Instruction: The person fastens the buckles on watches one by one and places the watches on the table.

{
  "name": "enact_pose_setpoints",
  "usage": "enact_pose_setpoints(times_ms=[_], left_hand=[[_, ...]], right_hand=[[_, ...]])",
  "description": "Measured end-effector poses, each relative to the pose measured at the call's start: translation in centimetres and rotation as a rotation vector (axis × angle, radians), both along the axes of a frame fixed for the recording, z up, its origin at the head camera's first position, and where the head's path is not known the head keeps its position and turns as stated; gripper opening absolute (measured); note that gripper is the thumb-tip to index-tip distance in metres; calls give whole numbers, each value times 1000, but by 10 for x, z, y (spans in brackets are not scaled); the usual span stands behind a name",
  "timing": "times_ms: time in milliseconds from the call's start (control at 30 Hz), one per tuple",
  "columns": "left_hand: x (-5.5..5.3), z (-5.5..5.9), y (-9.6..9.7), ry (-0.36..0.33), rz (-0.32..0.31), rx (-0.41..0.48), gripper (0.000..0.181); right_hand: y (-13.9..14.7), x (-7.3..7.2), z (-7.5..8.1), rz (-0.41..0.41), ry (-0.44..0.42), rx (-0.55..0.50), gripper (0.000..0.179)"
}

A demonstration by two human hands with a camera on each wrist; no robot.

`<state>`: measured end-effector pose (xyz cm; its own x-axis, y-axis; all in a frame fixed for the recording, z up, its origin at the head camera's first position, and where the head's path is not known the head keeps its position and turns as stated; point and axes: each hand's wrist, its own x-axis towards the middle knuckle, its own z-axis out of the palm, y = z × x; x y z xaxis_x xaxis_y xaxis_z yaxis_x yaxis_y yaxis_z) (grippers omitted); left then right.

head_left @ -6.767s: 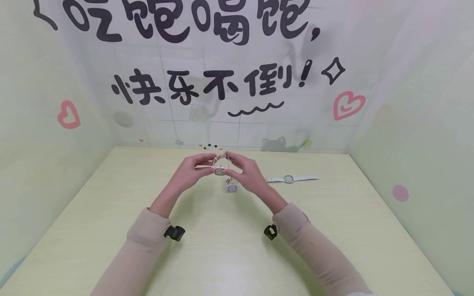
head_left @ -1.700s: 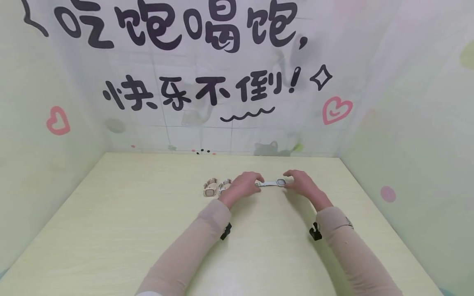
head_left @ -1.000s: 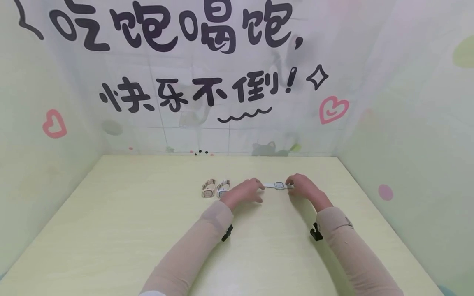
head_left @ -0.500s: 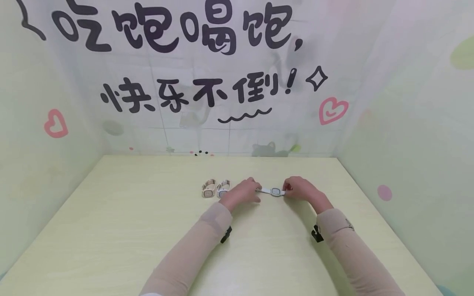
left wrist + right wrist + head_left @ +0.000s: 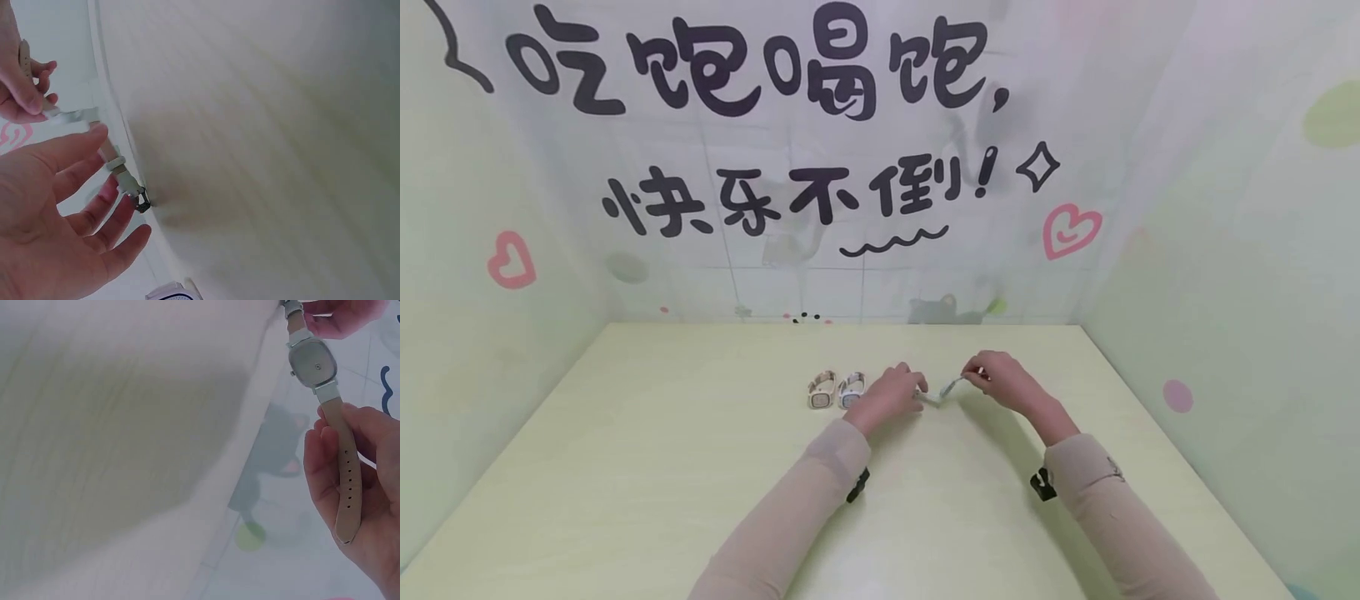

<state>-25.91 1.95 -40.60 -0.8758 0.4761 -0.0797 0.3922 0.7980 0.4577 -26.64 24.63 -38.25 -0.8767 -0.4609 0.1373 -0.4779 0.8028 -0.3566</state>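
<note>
A white wristwatch point(image 5: 950, 387) is stretched between both hands, its strap bent up toward the right. My right hand point(image 5: 1009, 382) pinches the holed strap end between thumb and fingers. In the right wrist view the metal case back point(image 5: 314, 364) and the tan underside of the strap point(image 5: 347, 478) show. My left hand point(image 5: 889, 395) has the buckle end between thumb and fingers; the buckle point(image 5: 142, 201) sticks out past its fingertips in the left wrist view. Left of that hand, a beige watch point(image 5: 822, 392) and a second white watch point(image 5: 852, 392) stand with straps looped.
The pale wooden table point(image 5: 625, 467) is closed in by printed sheets at the back point(image 5: 685, 287) and sides. Black wrist-camera mounts point(image 5: 1043, 483) hang below both sleeves, close over the table.
Earlier both hands held up the beige watch, which now stands at left beside the white one. The last watch came nearer and left, then its right end was raised and its face turned away.
</note>
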Motion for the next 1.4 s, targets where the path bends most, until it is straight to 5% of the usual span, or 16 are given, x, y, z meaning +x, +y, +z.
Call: enact_pose_setpoints(times_ms=[200, 500, 767, 1167, 1400], left_hand=[[-6, 4, 1, 74, 114, 43, 11], [-11, 31, -8, 140, 239, 111, 16], [-5, 46, -25, 143, 279, 220, 17], [4, 57, -56, 134, 334, 381, 17], [12, 62, -67, 125, 328, 526, 20]], right_hand=[[-2, 3, 5, -92, -46, -140, 17], [0, 2, 15, -125, -194, -395, 15], [2, 2, 20, -85, -348, -556, 23], [-6, 7, 29, -116, -501, -1008, 16], [-18, 12, 32, 15, -549, -1220, 17]])
